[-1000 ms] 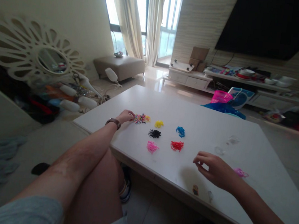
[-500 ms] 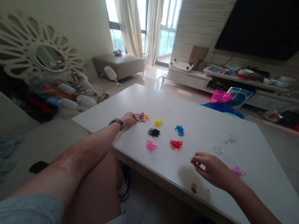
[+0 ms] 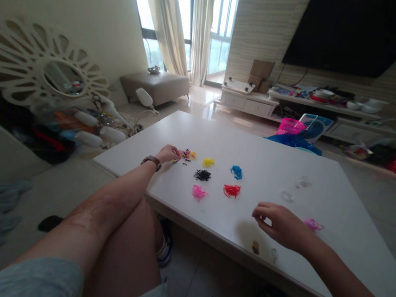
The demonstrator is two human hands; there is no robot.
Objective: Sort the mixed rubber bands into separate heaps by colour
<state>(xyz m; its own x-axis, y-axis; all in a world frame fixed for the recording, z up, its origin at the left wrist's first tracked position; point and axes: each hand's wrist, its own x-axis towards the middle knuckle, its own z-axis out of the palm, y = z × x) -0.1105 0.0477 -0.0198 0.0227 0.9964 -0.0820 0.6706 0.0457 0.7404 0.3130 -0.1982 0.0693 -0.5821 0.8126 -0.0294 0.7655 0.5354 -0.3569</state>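
My left hand [image 3: 167, 154], with a brown band on its wrist, rests at the near-left edge of a mixed pile of small coloured rubber bands [image 3: 187, 154]. Its fingers are pressed together, and bits of band show at the fingertips. Sorted heaps lie to its right: yellow rubber bands [image 3: 208, 162], black rubber bands [image 3: 202, 175], pink rubber bands [image 3: 199, 193], blue rubber bands [image 3: 237, 172] and red rubber bands [image 3: 232, 190]. Above the table's right half hovers my right hand [image 3: 275, 224], thumb and fingertips together in a pinch. Anything between them is too small to make out.
The white table [image 3: 217, 134] carries two clear plastic pieces [image 3: 288, 196], a pinkish-purple item [image 3: 313, 225] and a small yellow-brown figure [image 3: 255, 247] near its front edge. Beyond stand a pink basket [image 3: 290, 127] and a low cabinet [image 3: 245, 104]. White lamp shades [image 3: 89, 139] lie left.
My left hand has drawn slightly left, off the mixed pile, and a dark band now lies apart in front of it. My right hand keeps its pose. The view has shifted slightly.
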